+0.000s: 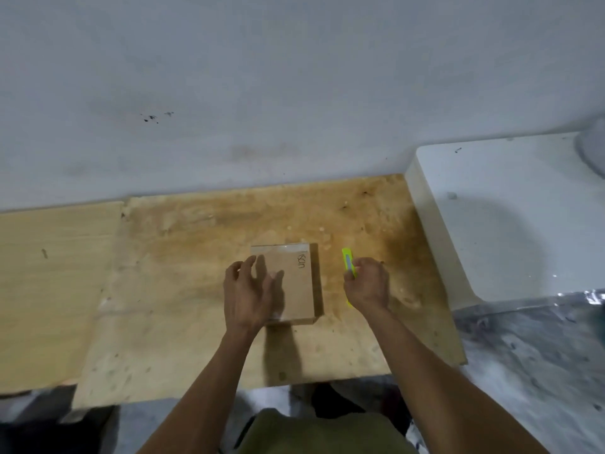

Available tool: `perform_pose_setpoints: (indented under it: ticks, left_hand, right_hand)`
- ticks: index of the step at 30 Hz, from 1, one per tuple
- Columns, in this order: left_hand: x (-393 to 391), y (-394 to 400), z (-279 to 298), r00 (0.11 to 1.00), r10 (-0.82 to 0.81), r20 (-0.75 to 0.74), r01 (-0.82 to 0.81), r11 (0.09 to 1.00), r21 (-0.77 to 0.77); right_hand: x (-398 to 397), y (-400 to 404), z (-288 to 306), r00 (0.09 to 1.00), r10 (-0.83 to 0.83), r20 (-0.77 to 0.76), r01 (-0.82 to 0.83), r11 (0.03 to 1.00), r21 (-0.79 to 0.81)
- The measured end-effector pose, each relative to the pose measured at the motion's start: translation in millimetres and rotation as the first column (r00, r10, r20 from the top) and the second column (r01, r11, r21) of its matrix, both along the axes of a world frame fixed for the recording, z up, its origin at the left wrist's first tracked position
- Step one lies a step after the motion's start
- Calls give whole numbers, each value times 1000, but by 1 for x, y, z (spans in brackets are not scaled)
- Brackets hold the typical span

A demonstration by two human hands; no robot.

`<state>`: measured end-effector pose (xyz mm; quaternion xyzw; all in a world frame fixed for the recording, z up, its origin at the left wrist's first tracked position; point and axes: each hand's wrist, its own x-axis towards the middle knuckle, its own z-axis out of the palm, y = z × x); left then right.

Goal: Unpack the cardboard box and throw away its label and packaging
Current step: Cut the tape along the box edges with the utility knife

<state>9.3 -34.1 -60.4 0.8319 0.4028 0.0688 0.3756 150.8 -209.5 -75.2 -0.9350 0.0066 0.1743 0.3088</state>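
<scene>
The cardboard box (296, 283) lies flat and closed near the middle of the wooden bench (183, 290), with clear tape along its 12 o'clock edge. The left hand (248, 294) rests on its left part, fingers (247, 265) spread open and holding nothing. At 3 o'clock from the box, the right hand (368, 285) closes around a yellow-green utility knife (348, 261), just beside the box. The risk is probably the cut: if the blade goes deep or slips toward the pressing hand, it may harm the contents or the fingers.
</scene>
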Motion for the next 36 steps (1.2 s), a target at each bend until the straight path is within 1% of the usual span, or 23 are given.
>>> perform_pose_setpoints:
  ticks: [3, 5, 9, 14, 15, 17, 18, 20, 22, 24, 25, 26, 27, 29, 32, 36]
  left_hand:
    - [7, -2, -11, 996, -32, -78, 31, 999, -13]
    - [8, -4, -16, 994, -58, -95, 55, 998, -28]
    - [7, -4, -23, 985, -102, -143, 102, 995, -6]
    - [6, -7, -24, 985, -134, -106, 135, 991, 8]
    - [6, -7, -24, 985, -138, -105, 139, 990, 0]
    - [4, -8, -25, 985, -147, -93, 147, 989, -7]
    - [4, -8, -24, 984, -152, -90, 152, 988, -5]
    - [4, -7, -24, 983, -153, -101, 153, 988, -8]
    - [3, -4, -26, 981, -166, -99, 166, 986, -5]
    - [1, 0, -29, 977, -194, -92, 195, 981, 6]
    - [0, 2, -30, 975, -203, -91, 204, 979, 9]
    - [0, 4, -32, 974, -205, -92, 207, 978, 8]
    - [-1, 5, -33, 974, -205, -93, 206, 978, 4]
    - [-2, 5, -35, 974, -208, -85, 209, 978, 0]
    - [-2, 4, -35, 979, -194, -67, 192, 981, -30]
    - [-1, 4, -38, 983, -176, -42, 175, 984, -20]
  right_hand:
    - [4, 5, -8, 999, -46, -1, 46, 996, -82]
    - [3, 6, -16, 999, -44, 0, 44, 993, -108]
    - [3, 9, -29, 998, -54, 28, 57, 990, -130]
    - [4, 11, -36, 997, -61, 43, 65, 992, -104]
    - [4, 11, -34, 997, -65, 50, 69, 995, -71]
    - [4, 10, -26, 996, -71, 46, 68, 996, 60]
    - [4, 11, -18, 997, -78, 11, 75, 987, 142]
    - [4, 15, 0, 992, -73, -106, 102, 950, 295]
    - [3, 21, 19, 972, -29, -231, 140, 868, 477]
    - [2, 30, 37, 950, 61, -307, 150, 771, 619]
    - [3, 34, 45, 947, 128, -295, 94, 768, 634]
    - [3, 37, 51, 945, 204, -257, -3, 788, 615]
    - [4, 40, 54, 939, 282, -199, -125, 816, 565]
    - [7, 45, 56, 914, 398, -75, -322, 825, 464]
    - [13, 48, 49, 870, 488, 71, -479, 802, 356]
    - [24, 54, 34, 803, 565, 189, -595, 773, 220]
